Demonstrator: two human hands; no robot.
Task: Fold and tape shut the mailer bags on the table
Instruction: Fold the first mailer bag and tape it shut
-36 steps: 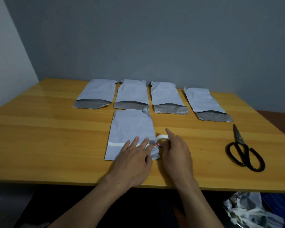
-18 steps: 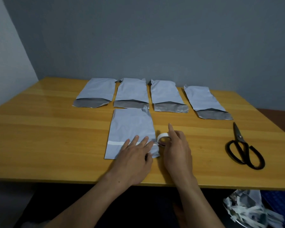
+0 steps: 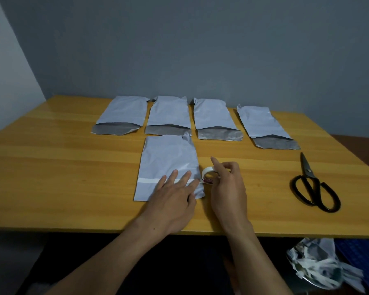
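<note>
Right of the mailer bag (image 3: 168, 160), pressed under the straight-fingered left hand (image 3: 173, 199), a tape roll (image 3: 208, 171) is gripped by the right hand (image 3: 228, 188); scissors (image 3: 313, 184) are seen farther right.

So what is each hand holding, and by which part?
The right hand grips the tape roll by its outer rim. The left hand holds nothing; its flat fingers press on the near mailer bag.

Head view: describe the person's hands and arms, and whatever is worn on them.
The left hand and right hand are bare: no gloves, rings, watch or bracelet show. Both forearms are uncovered as far as the picture shows them, with no sleeve in view.
</note>
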